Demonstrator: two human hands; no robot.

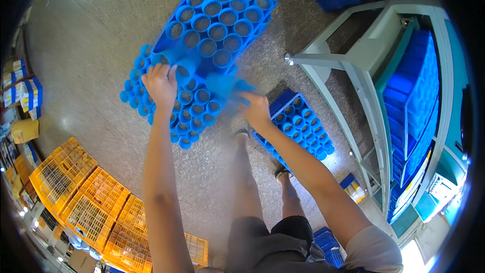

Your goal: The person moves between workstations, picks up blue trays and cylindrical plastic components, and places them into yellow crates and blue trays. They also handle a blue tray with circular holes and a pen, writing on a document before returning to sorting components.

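Blue tube racks fill the middle of the view: a tilted blue rack (217, 15) of open round sleeves leans over a lower blue rack (189, 108) lying on the speckled floor (101, 35). The left hand (160, 85) rests on the near edge of the tilted rack, its fingers (157, 71) curled over the sleeve rims. The right hand (256, 109) reaches toward a blurred blue sleeve (225, 85) between the racks; whether its fingers are together or apart I cannot tell. Just right of that hand a third blue rack (303, 129) lies on the floor beside the person's shoes. Farther right stands a pale grey-green metal frame (353, 65) with stacked blue trays (414, 91) behind it. Lower left, yellow lattice crates (86, 197) sit in a row. Along the left rim stand small blue-and-white boxes (28, 93) and a yellow sack (24, 130).
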